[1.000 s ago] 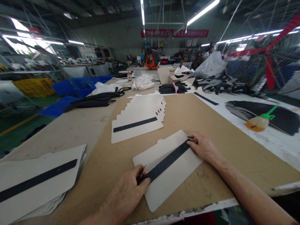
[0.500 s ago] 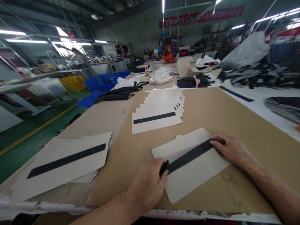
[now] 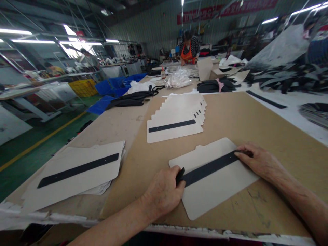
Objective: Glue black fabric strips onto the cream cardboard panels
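Note:
A pale board (image 3: pixel 217 184) with rounded corners lies tilted on the brown table cover in front of me. Across it runs a black strip (image 3: pixel 208 169). My left hand (image 3: pixel 165 189) pinches the strip's left end, which curls up off the board between thumb and fingers. At the other end, my right hand (image 3: pixel 252 159) grips the strip between thumb and forefinger, close to the board's right edge. Farther off, overlapping pale boards (image 3: pixel 176 136) form a fanned stack, the front one bearing a black strip. To the left sits another stack of boards (image 3: pixel 102 171), its top one also with a strip.
Black fabric pieces (image 3: pixel 130 99) lie at the table's left edge, beside blue bins (image 3: pixel 112 85). Clear plastic wrap (image 3: pixel 178 78) sits farther back. A single black strip (image 3: pixel 266 99) and piles of dark strips (image 3: pixel 284 75) are at right. A person in an orange apron (image 3: pixel 187 53) stands at the far end.
The view has shifted slightly, so the scene sits a little farther right. Both hands keep hold of the strip, which now looks straighter and lies closer along the board.

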`<state>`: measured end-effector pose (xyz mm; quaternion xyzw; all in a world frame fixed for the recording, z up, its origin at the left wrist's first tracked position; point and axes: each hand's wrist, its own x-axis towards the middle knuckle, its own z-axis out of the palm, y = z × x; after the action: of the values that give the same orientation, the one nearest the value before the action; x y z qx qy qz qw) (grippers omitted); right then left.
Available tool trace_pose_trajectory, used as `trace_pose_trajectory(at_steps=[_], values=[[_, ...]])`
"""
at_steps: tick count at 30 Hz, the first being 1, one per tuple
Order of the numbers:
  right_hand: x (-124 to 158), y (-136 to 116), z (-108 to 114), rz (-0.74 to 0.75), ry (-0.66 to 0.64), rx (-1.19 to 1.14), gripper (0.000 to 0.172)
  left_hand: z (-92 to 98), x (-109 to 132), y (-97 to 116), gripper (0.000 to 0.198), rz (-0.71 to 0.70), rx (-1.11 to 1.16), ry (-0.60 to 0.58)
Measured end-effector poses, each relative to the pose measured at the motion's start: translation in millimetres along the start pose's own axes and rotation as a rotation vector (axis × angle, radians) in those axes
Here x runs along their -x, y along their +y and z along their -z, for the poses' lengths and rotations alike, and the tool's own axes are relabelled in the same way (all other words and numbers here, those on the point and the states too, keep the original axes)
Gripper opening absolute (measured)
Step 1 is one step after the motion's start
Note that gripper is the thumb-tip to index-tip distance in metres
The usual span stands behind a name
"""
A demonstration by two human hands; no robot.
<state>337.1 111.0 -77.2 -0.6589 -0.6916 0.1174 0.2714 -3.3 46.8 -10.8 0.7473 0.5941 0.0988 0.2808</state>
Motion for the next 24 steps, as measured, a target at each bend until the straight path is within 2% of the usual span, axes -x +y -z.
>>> trace_pose_trajectory(at_steps=[12,16,20,24], values=[[-0.4,2.6,-1.5,0.018,-0.018,0.002,0.023,1.5,-2.7,-0.6,0.009,0.004,-0.031,-0.023],[0.6,3.8,-4.0,0.034,0.028,0.012,0.021,2.6,-1.6,-2.0,0.018,-0.089,-0.059,0.019],[2.6,-0.2,-3.8,0.025,0.005,0.015,0.018,0.2,3.3,1.6,0.039,-0.206,-0.084,-0.088],[6.4,-9.4,2.8,0.116,-0.031,0.063,0.02,-4.4,6.2,7.7,0.053,-0.244,-0.305,-0.176]])
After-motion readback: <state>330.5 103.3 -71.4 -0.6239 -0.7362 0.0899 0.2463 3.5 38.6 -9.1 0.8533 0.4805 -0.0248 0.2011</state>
